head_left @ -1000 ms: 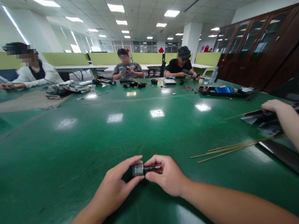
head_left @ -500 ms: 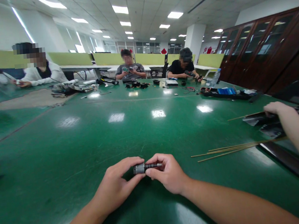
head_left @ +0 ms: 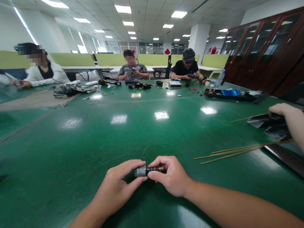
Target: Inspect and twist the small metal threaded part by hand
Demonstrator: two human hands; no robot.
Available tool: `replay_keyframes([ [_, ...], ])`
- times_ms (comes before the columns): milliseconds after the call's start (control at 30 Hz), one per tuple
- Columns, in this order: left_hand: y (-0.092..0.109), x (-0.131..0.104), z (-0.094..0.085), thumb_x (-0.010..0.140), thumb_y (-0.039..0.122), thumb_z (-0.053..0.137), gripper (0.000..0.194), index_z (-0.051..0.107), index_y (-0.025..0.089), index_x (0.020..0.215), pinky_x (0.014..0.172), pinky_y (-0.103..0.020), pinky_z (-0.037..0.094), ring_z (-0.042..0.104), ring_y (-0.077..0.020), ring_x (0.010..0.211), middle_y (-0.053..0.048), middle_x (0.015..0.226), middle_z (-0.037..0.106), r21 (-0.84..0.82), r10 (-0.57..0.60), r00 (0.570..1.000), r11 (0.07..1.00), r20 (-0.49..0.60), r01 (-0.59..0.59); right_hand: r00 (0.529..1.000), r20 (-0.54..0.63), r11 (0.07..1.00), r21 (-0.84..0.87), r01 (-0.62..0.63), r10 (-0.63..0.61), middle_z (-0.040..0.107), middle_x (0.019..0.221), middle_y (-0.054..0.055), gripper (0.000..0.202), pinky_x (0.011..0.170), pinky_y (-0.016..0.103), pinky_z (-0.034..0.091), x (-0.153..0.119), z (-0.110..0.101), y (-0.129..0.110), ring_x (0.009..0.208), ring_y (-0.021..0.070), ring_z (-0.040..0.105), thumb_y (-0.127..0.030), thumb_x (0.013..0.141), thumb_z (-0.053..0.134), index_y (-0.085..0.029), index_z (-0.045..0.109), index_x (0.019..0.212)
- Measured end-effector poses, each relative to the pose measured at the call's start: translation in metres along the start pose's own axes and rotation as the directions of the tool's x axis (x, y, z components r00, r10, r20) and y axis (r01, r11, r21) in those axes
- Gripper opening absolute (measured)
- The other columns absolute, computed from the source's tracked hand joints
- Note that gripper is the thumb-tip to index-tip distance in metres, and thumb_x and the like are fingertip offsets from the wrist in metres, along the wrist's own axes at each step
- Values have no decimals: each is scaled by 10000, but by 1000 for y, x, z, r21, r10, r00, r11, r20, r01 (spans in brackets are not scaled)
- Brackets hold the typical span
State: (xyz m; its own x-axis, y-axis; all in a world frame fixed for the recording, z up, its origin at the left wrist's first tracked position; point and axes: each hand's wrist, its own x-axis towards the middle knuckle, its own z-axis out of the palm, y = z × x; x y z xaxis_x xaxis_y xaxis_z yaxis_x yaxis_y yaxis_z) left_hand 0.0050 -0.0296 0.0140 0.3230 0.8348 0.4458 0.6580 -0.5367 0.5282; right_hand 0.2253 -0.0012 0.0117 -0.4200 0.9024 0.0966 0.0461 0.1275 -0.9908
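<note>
Unmoved hands | left hand (head_left: 116,188), right hand (head_left: 170,176) pinch smooth metal cylinder (head_left: 141,171), ribbed shaft

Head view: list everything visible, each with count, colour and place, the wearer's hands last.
small grey metal cylinder with dark threaded shaft: one, held between both hands, near table edge
thin wooden sticks: several, tan, right of the hands
black flat trays: a few, far right, under a co-worker's arm
green glossy table: one, fills the view
blue box in black tray: one, far right side
seated people: three, far side
left hand: grips the cylinder body
right hand: pinches the shaft
</note>
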Motion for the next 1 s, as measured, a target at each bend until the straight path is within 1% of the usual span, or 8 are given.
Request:
replay_keyframes([
  [167, 1, 1, 0, 870, 325, 707, 357, 617, 340, 1216, 951, -256, 547, 682, -136, 1049, 37, 1150, 713, -2, 10, 1000, 1000, 3, -10, 1000, 3, 1000, 3, 4, -4, 667, 695, 17, 161, 586, 247, 439, 0, 0, 1, 608, 137, 592, -246, 775, 751, -131, 725, 885],
  [300, 3, 1, 0, 870, 331, 705, 347, 624, 345, 1208, 957, -262, 543, 680, -139, 1055, 43, 1153, 713, 2, -12, 1000, 1000, -3, 12, 1000, 2, 1000, 13, 5, -5, 668, 693, 16, 155, 579, 243, 435, 0, 1, 2, 606, 136, 591, -237, 774, 747, -131, 720, 884],
  [433, 5, 1, -1, 872, 332, 703, 353, 614, 364, 1212, 956, -245, 536, 677, -124, 1057, 60, 1157, 709, -12, -22, 1000, 1000, -1, 22, 1000, 5, 1000, 18, 2, -2, 663, 680, 13, 142, 572, 242, 430, 0, 0, 1, 596, 134, 586, -231, 770, 746, -132, 718, 868],
  [700, 1, -2, -3, 867, 343, 710, 359, 613, 378, 1211, 952, -230, 530, 675, -114, 1046, 71, 1150, 708, -19, -39, 999, 999, 8, 39, 1000, 15, 1000, 21, 6, -6, 661, 678, 19, 147, 557, 245, 420, 2, 0, 2, 583, 137, 583, -226, 766, 741, -123, 724, 869],
  [1000, 0, -2, -4, 871, 327, 706, 360, 616, 360, 1218, 952, -242, 534, 673, -126, 1056, 51, 1160, 705, -14, -15, 1000, 1000, 10, 15, 1000, 25, 999, 37, 0, -1, 667, 677, 28, 151, 556, 255, 416, 1, 0, 0, 579, 147, 587, -230, 761, 742, -119, 722, 861],
])
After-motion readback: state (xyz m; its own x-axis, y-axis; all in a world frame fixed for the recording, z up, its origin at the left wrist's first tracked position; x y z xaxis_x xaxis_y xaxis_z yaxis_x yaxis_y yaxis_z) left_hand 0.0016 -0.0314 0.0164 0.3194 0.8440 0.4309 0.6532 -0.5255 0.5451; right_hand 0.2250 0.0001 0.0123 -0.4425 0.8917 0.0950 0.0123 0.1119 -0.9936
